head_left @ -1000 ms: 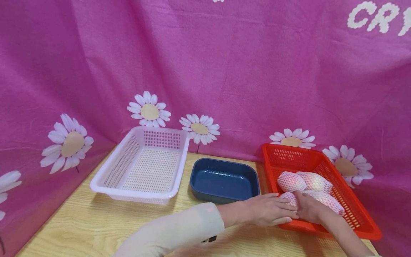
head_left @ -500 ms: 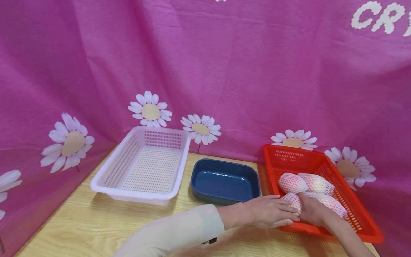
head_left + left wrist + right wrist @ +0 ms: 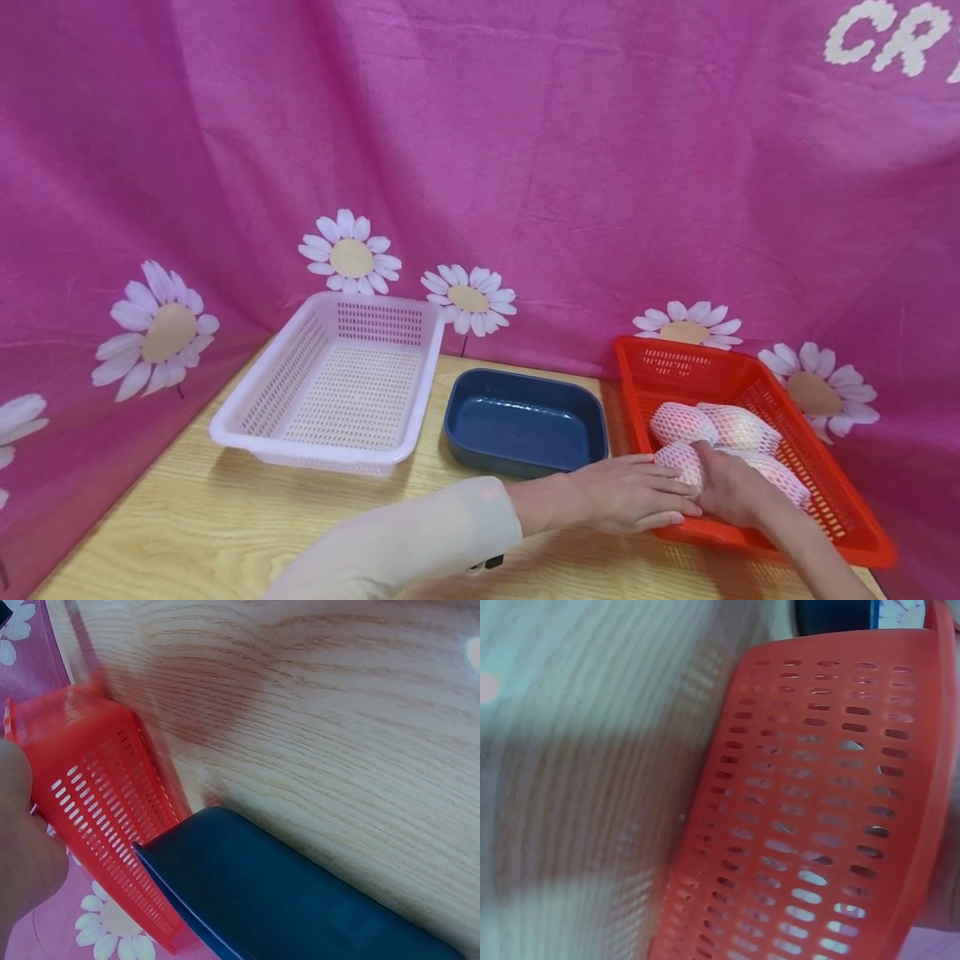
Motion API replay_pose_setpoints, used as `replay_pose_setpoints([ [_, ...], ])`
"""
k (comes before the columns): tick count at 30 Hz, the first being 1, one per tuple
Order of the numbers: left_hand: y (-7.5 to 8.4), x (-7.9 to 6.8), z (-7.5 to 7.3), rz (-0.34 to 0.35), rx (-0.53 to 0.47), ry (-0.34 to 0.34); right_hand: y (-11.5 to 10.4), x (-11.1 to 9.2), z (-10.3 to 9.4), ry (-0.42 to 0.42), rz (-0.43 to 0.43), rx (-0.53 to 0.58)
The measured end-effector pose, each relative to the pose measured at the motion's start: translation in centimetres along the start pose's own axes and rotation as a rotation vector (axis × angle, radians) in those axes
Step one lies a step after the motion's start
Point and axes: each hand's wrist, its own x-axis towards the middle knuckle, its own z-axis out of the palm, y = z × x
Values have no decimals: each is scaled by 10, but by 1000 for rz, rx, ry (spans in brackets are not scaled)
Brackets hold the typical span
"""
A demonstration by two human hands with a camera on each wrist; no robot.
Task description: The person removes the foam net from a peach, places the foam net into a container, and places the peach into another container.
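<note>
In the head view, several pieces of rounded pinkish fruit in white foam nets lie in the red basket (image 3: 834, 492). My left hand (image 3: 626, 493) reaches over the basket's left rim, its fingers stretched out nearly straight against the nearest net-wrapped fruit (image 3: 681, 467). From the other side my right hand (image 3: 731, 493) holds this fruit, thumb along its right edge and other fingers mostly hidden. Behind it sit another netted fruit (image 3: 681, 423) and a paler one (image 3: 741, 427). One more netted fruit (image 3: 780, 477) shows partly past the right hand.
Left of the red basket stands a dark blue dish (image 3: 525, 421), close to my left forearm. A white perforated basket (image 3: 352, 392) is farther left, with nothing inside. Both rest on a wood-grain table (image 3: 172, 517), backed by a magenta cloth (image 3: 525, 167) with daisies.
A bit more of the nearest netted fruit shows between my hands as the right thumb has shifted slightly right. The left hand has hardly moved, and the containers stay where they were.
</note>
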Motion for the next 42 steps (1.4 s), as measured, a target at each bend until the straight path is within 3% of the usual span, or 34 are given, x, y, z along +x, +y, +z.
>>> replay_pose_setpoints([
  [8,0,3,0,-9,-4,-16,-10,6,-19,-21,49,-33],
  [20,1,2,-3,-39,-36,-53,-14,12,-41,7,87,41],
  [30,0,-1,-2,-47,-68,-44,-23,12,-41,165,-41,30],
  [37,-3,-10,-5,-65,-94,-29,-31,12,-46,189,-76,55],
  [42,-11,-22,-10,-105,-152,24,-36,12,-50,215,-105,66],
])
